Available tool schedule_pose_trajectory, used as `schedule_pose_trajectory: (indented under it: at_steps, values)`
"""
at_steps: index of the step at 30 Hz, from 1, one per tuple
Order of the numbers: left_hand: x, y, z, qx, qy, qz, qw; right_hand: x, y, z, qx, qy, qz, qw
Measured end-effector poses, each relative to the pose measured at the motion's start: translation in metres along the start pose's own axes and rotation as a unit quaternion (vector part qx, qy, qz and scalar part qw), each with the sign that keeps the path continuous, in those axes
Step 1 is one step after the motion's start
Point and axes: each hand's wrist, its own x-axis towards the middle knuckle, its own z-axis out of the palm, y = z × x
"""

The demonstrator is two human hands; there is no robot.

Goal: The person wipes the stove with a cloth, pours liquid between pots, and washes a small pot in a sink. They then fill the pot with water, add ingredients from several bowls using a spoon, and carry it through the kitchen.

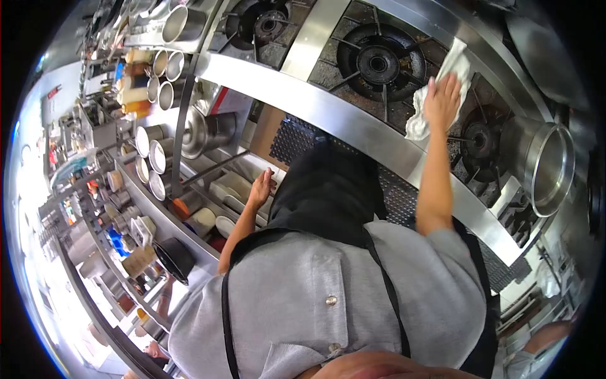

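Mid-wipe by the look: right hand [443, 101] flat, fingers spread, pressing cloth [418, 117] on stove [328, 107] between middle burner [377, 63] and right one; left hand [261, 188] open, empty, near left; dark grime round grates likely left to do.
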Motion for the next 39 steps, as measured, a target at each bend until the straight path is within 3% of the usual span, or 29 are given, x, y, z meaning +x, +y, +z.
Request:
schedule_pose_trajectory:
  at_steps: [3, 5, 9, 11, 13, 19, 20, 21, 23, 24, 25, 26, 27, 28, 30, 31, 32, 33, 35, 36, 37, 39]
  values:
    - [0.013, -0.018, -0.006, 0.014, -0.012, -0.033, 0.999, -0.101, -0.036, -0.026, 0.081, -0.01, 0.053, 0.995]
    - [0.018, -0.021, -0.016, 0.008, -0.011, -0.056, 0.998, -0.154, -0.068, -0.042, 0.048, -0.042, 0.099, 0.993]
    - [0.049, -0.063, -0.048, 0.092, 0.009, 0.028, 0.995, -0.172, -0.147, -0.028, 0.007, -0.062, 0.211, 0.976]
    - [0.06, -0.085, -0.083, 0.0, 0.005, -0.018, 1.0, -0.17, -0.19, -0.026, -0.019, -0.082, 0.216, 0.973]
    - [0.073, -0.095, -0.116, -0.097, -0.007, -0.054, 0.994, -0.165, -0.238, -0.028, 0.014, -0.061, 0.146, 0.987]
    - [0.087, -0.12, -0.201, -0.136, 0.039, -0.101, 0.985, -0.145, -0.364, -0.015, 0.092, -0.026, 0.018, 0.995]
    - [0.092, -0.125, -0.209, -0.14, 0.038, -0.112, 0.983, -0.143, -0.371, -0.012, 0.069, -0.002, -0.045, 0.997]
    - [0.095, -0.129, -0.215, -0.127, 0.032, -0.111, 0.985, -0.132, -0.372, -0.013, 0.064, 0.01, -0.039, 0.997]
    - [0.106, -0.135, -0.22, -0.135, 0.02, -0.134, 0.981, -0.1, -0.367, -0.011, 0.259, -0.147, -0.176, 0.938]
    - [0.109, -0.13, -0.22, -0.135, 0.015, -0.126, 0.983, -0.078, -0.368, -0.02, 0.312, -0.081, -0.153, 0.934]
    - [0.109, -0.128, -0.221, -0.126, 0.011, -0.121, 0.984, -0.048, -0.36, -0.027, 0.337, -0.134, -0.078, 0.929]
    - [0.11, -0.124, -0.222, -0.118, 0.01, -0.118, 0.986, -0.005, -0.35, -0.028, 0.277, -0.168, -0.033, 0.945]
    - [0.11, -0.117, -0.223, -0.118, 0.005, -0.119, 0.986, 0.039, -0.339, -0.036, 0.342, -0.141, -0.031, 0.928]
    - [0.108, -0.113, -0.223, -0.121, 0.0, -0.101, 0.988, 0.081, -0.331, -0.044, 0.294, -0.156, 0.041, 0.942]
    - [0.104, -0.105, -0.223, -0.11, -0.011, -0.067, 0.992, 0.147, -0.317, -0.043, 0.199, -0.086, 0.048, 0.975]
    - [0.097, -0.095, -0.225, -0.098, -0.022, -0.057, 0.993, 0.179, -0.302, -0.009, 0.125, -0.021, -0.039, 0.991]
    - [0.096, -0.099, -0.226, -0.112, -0.018, -0.052, 0.992, 0.194, -0.299, 0.01, 0.122, -0.07, -0.058, 0.988]
    - [0.093, -0.106, -0.228, -0.126, -0.015, -0.048, 0.991, 0.195, -0.302, 0.04, 0.126, -0.075, -0.055, 0.988]
    - [0.09, -0.129, -0.231, -0.143, 0.005, -0.075, 0.987, 0.181, -0.315, 0.097, 0.05, 0.091, -0.017, 0.994]
    - [0.087, -0.136, -0.234, -0.131, 0.006, -0.097, 0.987, 0.164, -0.322, 0.079, 0.076, 0.009, -0.01, 0.997]
    - [0.086, -0.141, -0.235, -0.122, 0.003, -0.117, 0.986, 0.144, -0.325, 0.066, 0.07, -0.008, -0.028, 0.997]
    - [0.087, -0.15, -0.233, -0.081, -0.005, -0.066, 0.994, 0.092, -0.333, 0.059, 0.09, 0.059, -0.055, 0.993]
